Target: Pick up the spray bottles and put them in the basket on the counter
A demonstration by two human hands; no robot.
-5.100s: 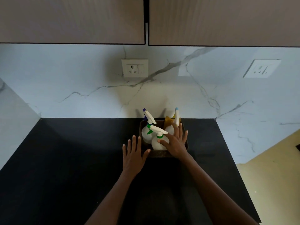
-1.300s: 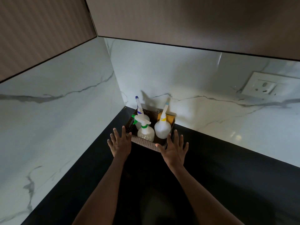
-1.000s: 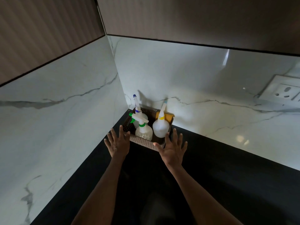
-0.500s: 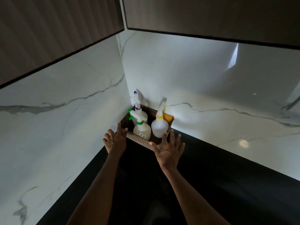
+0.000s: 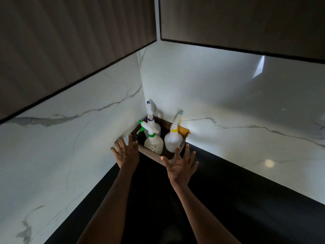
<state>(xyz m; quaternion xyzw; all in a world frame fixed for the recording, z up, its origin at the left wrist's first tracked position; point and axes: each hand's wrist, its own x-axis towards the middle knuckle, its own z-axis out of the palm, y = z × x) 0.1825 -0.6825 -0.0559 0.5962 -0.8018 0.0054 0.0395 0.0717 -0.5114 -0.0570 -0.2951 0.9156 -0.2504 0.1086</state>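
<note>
A brown woven basket (image 5: 149,154) sits in the corner of the black counter (image 5: 228,199), against both marble walls. Three white spray bottles stand upright inside it: one with a green collar (image 5: 153,142) at the front left, one with a yellow collar (image 5: 173,140) at the front right, one with a blue collar (image 5: 151,120) behind. An orange-yellow object (image 5: 183,132) shows at the basket's back right. My left hand (image 5: 125,152) is spread at the basket's left front corner. My right hand (image 5: 181,165) is spread at its right front corner. Both palms face the basket with fingers apart.
White marble walls (image 5: 70,147) close the corner on the left and behind. Dark wooden wall cabinets (image 5: 237,20) hang overhead. The black counter stretches to the right and toward me.
The basket with the bottles has slid left along the counter into the corner, my two hands staying at its front corners. The wall sockets have left the view.
</note>
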